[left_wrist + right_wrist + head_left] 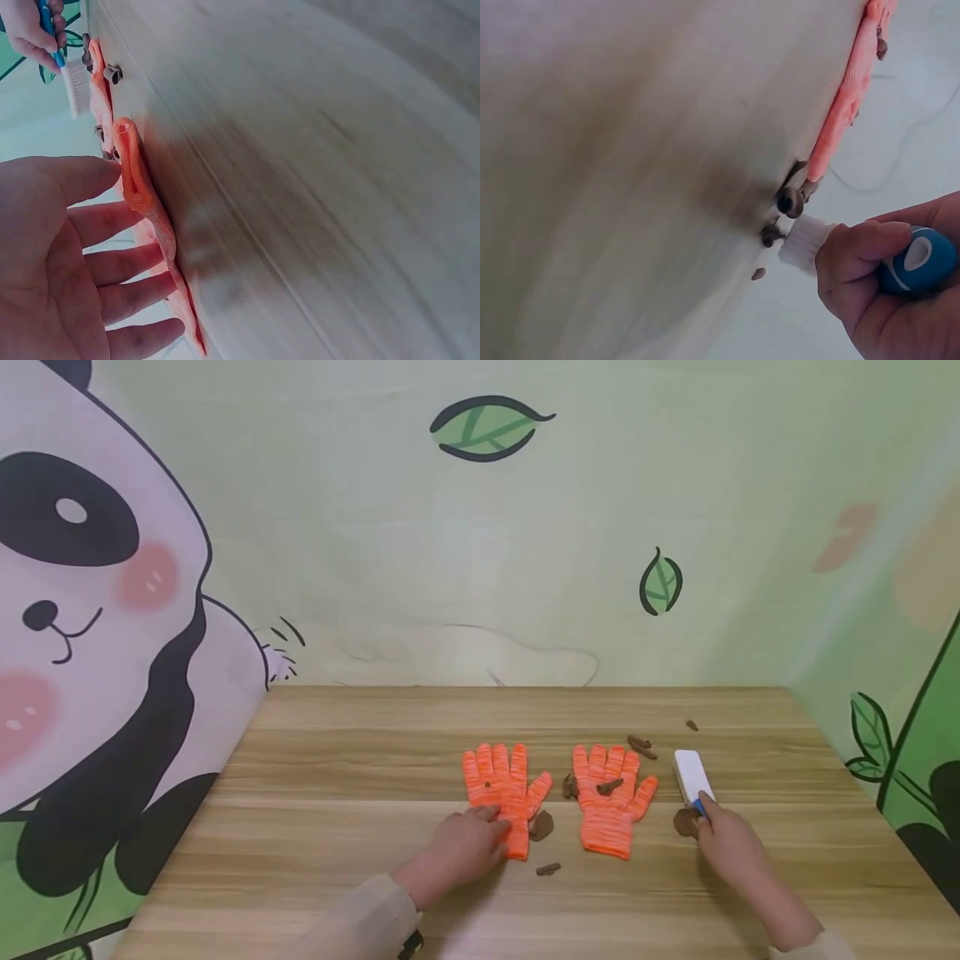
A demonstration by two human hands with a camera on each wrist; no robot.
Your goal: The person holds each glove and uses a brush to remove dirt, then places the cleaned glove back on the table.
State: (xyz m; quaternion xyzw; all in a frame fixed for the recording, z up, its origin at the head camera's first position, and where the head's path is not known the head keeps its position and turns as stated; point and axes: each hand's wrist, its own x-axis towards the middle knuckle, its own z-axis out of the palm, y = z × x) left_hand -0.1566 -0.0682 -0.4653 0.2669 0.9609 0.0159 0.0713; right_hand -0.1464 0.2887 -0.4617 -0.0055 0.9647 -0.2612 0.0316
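Note:
Two orange knitted gloves lie flat on the wooden table, a left-hand one [495,768] and another to its right [606,827]. My left hand [465,843] rests at the cuff end of the first glove, its fingers loosely extended, as the left wrist view also shows. My right hand [738,852] grips the blue handle [922,262] of a brush [692,774] with white bristles, to the right of the second glove. Dark brown curled scraps [610,787] and a small crumb [487,784] lie on the gloves.
Flat brown pieces lie on the table [450,710]: one lump [542,827] beside the left glove, another [686,822] by the brush. Short brown rolls [548,868] lie nearer the front and others [641,746] behind the right glove. A printed panda backdrop [360,527] stands behind.

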